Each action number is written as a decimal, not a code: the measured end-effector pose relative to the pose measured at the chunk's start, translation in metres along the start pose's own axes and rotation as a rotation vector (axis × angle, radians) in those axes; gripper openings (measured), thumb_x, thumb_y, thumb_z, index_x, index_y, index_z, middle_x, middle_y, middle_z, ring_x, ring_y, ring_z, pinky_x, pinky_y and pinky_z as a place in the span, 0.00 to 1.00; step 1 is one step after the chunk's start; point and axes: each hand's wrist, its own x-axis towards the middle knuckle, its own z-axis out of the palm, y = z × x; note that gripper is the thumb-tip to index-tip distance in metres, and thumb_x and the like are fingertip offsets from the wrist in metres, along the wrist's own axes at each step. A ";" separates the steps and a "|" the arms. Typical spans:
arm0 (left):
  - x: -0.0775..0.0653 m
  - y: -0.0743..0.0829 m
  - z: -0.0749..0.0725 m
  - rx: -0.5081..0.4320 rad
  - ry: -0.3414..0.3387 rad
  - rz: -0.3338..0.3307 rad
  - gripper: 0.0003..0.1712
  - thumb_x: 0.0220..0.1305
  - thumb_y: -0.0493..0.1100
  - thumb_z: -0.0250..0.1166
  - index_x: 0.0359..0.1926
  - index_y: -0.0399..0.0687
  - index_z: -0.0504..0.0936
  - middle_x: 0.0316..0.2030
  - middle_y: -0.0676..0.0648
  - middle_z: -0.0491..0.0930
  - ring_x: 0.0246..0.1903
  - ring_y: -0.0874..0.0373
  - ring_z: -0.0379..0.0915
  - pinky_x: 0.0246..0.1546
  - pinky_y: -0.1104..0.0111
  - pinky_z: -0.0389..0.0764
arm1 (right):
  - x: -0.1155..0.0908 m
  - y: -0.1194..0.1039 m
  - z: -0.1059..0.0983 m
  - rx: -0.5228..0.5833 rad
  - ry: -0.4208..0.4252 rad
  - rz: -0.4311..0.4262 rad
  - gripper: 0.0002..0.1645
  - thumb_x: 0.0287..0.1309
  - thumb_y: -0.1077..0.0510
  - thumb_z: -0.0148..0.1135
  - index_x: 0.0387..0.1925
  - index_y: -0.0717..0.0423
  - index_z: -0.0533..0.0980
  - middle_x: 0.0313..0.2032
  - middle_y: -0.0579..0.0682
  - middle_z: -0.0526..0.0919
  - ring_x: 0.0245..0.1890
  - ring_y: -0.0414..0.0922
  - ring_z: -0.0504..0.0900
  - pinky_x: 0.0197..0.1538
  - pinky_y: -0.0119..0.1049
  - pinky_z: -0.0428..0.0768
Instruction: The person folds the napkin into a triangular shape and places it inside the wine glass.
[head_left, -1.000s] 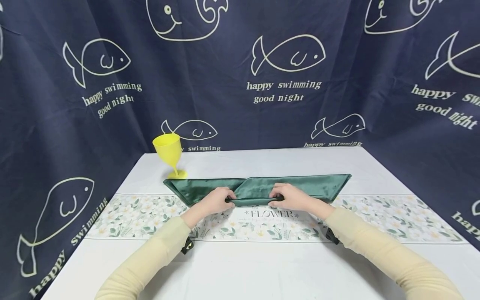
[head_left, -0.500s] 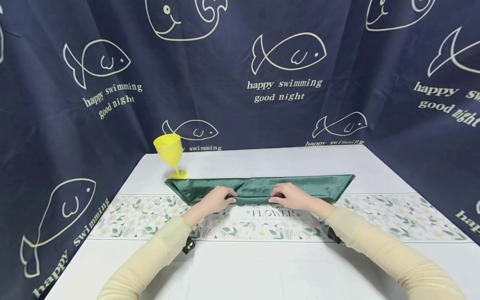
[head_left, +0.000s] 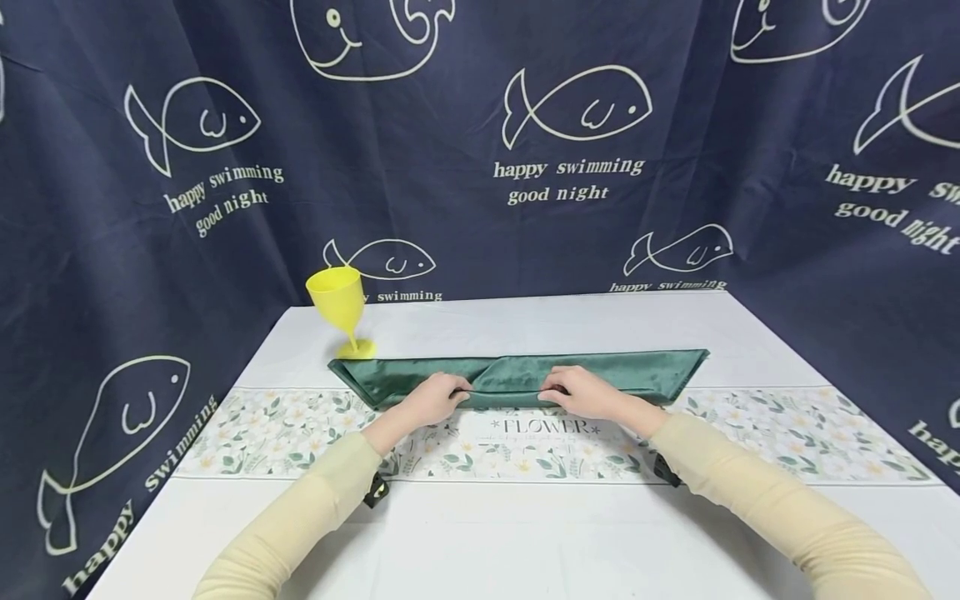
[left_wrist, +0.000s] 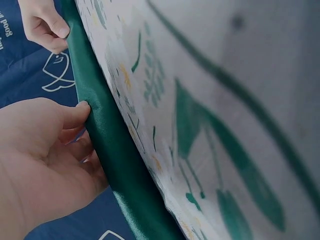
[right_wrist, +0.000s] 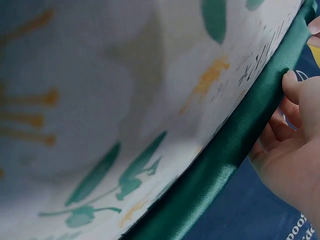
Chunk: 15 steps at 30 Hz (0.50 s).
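Navy curtain [head_left: 450, 208] is hanging behind the white table [head_left: 480, 533], where folded green cloth [head_left: 513, 373] is lying crosswise. Left hand [head_left: 430, 400] and right hand [head_left: 585, 392] are pinching its near edge, fingers curled; uneven pulling could be skewing the fold. Versus 1 second ago, that edge is lying slightly farther from the lettering [head_left: 546, 427].

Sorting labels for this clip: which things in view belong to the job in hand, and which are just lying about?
In the job:
green cloth, folded
left hand, gripping its near edge
right hand, gripping the same edge

Apparently just there:
yellow goblet, upright, untouched, behind the cloth's left end
floral-banded tablecloth, underneath
fish-print curtain, backdrop
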 end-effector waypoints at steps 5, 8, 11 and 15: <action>0.001 -0.001 0.001 0.010 0.000 -0.005 0.13 0.68 0.37 0.54 0.49 0.39 0.80 0.44 0.42 0.81 0.46 0.49 0.76 0.49 0.60 0.77 | 0.001 0.001 0.000 0.004 -0.017 0.034 0.12 0.65 0.56 0.55 0.43 0.58 0.79 0.32 0.45 0.81 0.27 0.33 0.73 0.34 0.31 0.77; 0.001 -0.002 0.001 0.004 0.004 -0.007 0.13 0.69 0.36 0.53 0.49 0.39 0.80 0.45 0.42 0.81 0.47 0.49 0.76 0.52 0.59 0.76 | 0.001 0.002 0.001 0.038 -0.024 0.062 0.11 0.65 0.56 0.55 0.43 0.58 0.78 0.32 0.44 0.81 0.27 0.32 0.75 0.34 0.30 0.77; 0.001 -0.002 0.001 -0.015 0.017 -0.007 0.12 0.68 0.35 0.53 0.48 0.39 0.80 0.45 0.42 0.81 0.47 0.49 0.76 0.55 0.57 0.73 | 0.001 0.004 0.001 0.060 -0.026 0.079 0.09 0.64 0.56 0.56 0.42 0.56 0.77 0.30 0.42 0.80 0.27 0.32 0.75 0.33 0.29 0.77; 0.000 -0.004 0.002 -0.044 0.027 -0.010 0.11 0.67 0.32 0.53 0.46 0.40 0.79 0.43 0.42 0.81 0.46 0.49 0.76 0.52 0.59 0.75 | 0.001 0.004 0.001 0.074 -0.030 0.089 0.07 0.64 0.57 0.56 0.41 0.54 0.76 0.29 0.40 0.79 0.26 0.32 0.74 0.32 0.28 0.76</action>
